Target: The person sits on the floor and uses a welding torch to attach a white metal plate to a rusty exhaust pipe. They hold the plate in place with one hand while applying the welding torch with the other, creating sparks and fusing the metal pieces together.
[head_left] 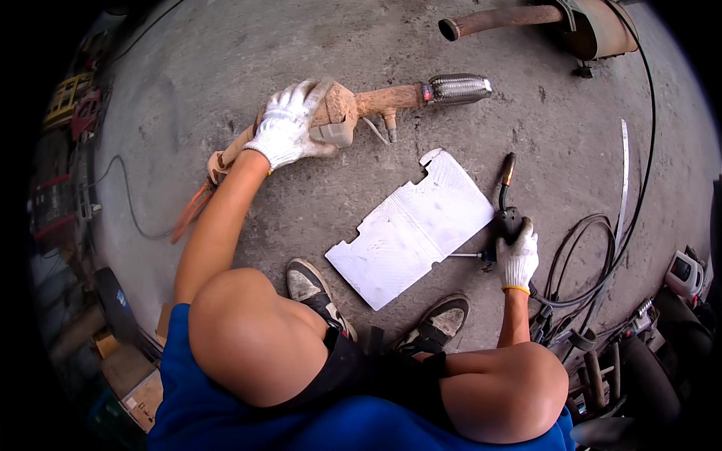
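I squat on a concrete floor. My left hand [289, 126], in a white knit glove, grips a rusty exhaust pipe [380, 99] at its bulging middle section; a silver braided flex piece [457, 88] forms its right end. My right hand [517, 255], also gloved, holds the black handle of a welding torch [506, 197] whose copper nozzle points up and away, clear of the pipe. Between my hands lies a flat silver embossed metal sheet [412, 229] with notched edges.
Another rusty pipe with a muffler [541, 21] lies at the top right. Black cables [594, 263] coil at the right beside a thin metal strip [623, 180]. Tools and clutter line the left edge [71, 150] and lower right. My shoes [312, 289] stand just below the sheet.
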### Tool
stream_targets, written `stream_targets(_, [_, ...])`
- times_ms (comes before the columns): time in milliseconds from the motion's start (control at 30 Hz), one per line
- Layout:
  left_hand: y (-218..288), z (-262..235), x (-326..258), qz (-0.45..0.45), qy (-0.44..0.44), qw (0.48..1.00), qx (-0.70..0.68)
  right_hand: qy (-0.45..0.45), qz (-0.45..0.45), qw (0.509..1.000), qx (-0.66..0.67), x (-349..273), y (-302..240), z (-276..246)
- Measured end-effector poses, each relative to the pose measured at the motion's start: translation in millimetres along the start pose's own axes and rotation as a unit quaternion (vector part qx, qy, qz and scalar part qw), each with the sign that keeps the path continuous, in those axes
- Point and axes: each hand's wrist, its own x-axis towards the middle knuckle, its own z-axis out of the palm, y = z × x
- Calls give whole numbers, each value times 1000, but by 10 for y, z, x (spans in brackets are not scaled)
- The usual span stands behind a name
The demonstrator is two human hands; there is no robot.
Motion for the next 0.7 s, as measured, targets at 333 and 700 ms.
stream_targets(333, [-150,-44,94,-12,-60,998,-30,-36,1,998,-46,18,-34,-34])
stream_targets(700, [-99,-143,87,-35,-70,997,-17,-25,2,999,-47,8,-24,-14])
